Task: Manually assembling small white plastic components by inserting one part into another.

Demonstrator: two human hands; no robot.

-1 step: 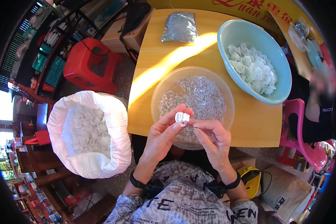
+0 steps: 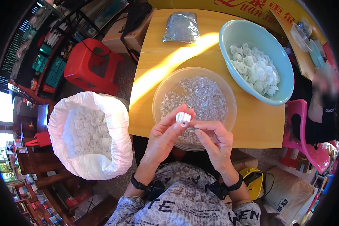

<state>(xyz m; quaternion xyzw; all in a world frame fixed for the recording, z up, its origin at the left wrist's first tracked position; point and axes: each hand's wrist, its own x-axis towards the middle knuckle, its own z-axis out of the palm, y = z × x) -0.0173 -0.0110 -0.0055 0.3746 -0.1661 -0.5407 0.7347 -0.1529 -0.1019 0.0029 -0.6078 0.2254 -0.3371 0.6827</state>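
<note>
My left hand (image 2: 165, 136) pinches a small white plastic cap (image 2: 183, 118) between thumb and fingertips. My right hand (image 2: 216, 141) holds a tiny clear piece (image 2: 192, 130) right beside the cap, almost touching it. Both hands hover over the near rim of a clear plastic bowl (image 2: 159, 92) that is full of small clear parts (image 2: 199, 96). Behind it, a light blue bowl (image 2: 229, 34) holds a heap of white caps (image 2: 254, 71). Both bowls stand on a yellow wooden table (image 2: 260, 126).
A white sack (image 2: 118, 150) of white caps stands open on the floor at my left. A clear bag of parts (image 2: 181, 27) lies at the table's far edge. A red stool (image 2: 90, 66) is far left, with a pink chair (image 2: 303, 130) and another person (image 2: 324, 109) at the right.
</note>
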